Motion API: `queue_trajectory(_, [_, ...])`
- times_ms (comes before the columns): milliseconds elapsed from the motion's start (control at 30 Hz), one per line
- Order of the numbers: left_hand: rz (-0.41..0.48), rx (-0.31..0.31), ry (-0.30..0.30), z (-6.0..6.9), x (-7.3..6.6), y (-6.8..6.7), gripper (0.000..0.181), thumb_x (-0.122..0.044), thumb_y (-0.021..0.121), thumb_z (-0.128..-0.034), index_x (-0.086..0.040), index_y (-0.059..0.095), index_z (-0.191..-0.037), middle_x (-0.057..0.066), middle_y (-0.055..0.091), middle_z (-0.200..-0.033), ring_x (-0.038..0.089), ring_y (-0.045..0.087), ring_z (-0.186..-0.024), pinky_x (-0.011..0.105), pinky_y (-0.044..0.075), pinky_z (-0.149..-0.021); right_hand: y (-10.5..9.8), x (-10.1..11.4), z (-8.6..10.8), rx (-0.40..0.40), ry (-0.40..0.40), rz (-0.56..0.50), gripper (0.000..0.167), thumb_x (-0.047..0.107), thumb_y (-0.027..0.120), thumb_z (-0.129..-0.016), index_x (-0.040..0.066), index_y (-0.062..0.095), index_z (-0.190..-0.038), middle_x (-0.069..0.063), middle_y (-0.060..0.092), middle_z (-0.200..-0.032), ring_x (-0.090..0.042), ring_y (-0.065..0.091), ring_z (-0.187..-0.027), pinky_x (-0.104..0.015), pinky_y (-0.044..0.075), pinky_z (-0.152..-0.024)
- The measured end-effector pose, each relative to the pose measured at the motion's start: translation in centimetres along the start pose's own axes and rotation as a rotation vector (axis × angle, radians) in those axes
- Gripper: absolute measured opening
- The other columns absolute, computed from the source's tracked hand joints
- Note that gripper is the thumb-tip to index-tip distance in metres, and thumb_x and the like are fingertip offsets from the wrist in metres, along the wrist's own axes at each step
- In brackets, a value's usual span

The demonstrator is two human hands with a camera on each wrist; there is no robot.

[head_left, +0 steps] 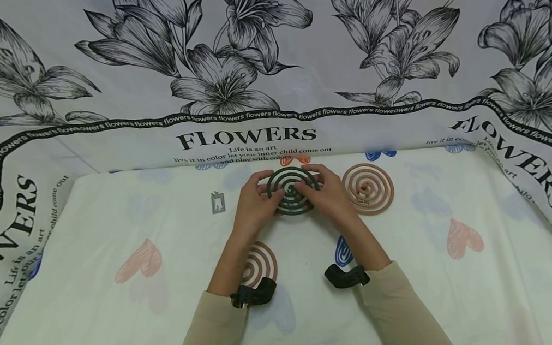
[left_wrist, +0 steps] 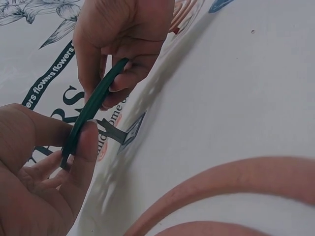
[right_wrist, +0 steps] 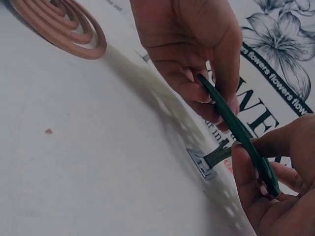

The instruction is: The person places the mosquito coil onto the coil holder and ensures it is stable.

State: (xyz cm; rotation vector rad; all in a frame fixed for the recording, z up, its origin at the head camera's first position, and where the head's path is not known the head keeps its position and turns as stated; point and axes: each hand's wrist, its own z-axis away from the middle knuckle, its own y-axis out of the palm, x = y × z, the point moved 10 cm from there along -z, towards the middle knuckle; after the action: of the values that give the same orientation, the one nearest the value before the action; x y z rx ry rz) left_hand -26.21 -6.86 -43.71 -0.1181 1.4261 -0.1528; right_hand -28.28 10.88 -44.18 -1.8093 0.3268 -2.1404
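Observation:
Both hands grip the edges of a green mosquito coil [head_left: 290, 187], the left hand [head_left: 255, 203] on its left side and the right hand [head_left: 331, 196] on its right. Their thumbs lie on the face near its middle, with fingers behind the outer rings. In the wrist views the coil is seen edge-on and tilted. Below it a small metal coil stand [right_wrist: 202, 162] sits on the cloth, its stem reaching up to the coil's middle. Whether the stem is fitted in the coil cannot be seen clearly.
A brown coil [head_left: 367, 188] is right of the right hand, with something small at its centre. Another brown coil [head_left: 264, 261] lies partly under the left forearm. A second metal stand [head_left: 217, 202] rests left of the left hand. Patterned cloth [head_left: 248, 136] rises behind the table.

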Motion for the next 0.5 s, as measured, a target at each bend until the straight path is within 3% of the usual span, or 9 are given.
queue_trajectory(500, [-0.028,-0.014,-0.002,0.11,0.11,0.02,0.055,-0.009,0.071,-0.0998,-0.01,0.051,-0.151,0.022,0.072,-0.128,0.035,0.077,-0.104,0.033,0.065,-0.064,0.08,-0.12,-0.03,-0.009,0.005,0.01,0.052,0.029,0.076,-0.099,0.02,0.059,-0.148,-0.016,0.067,-0.128,-0.027,0.064,-0.112,-0.033,0.054,-0.09])
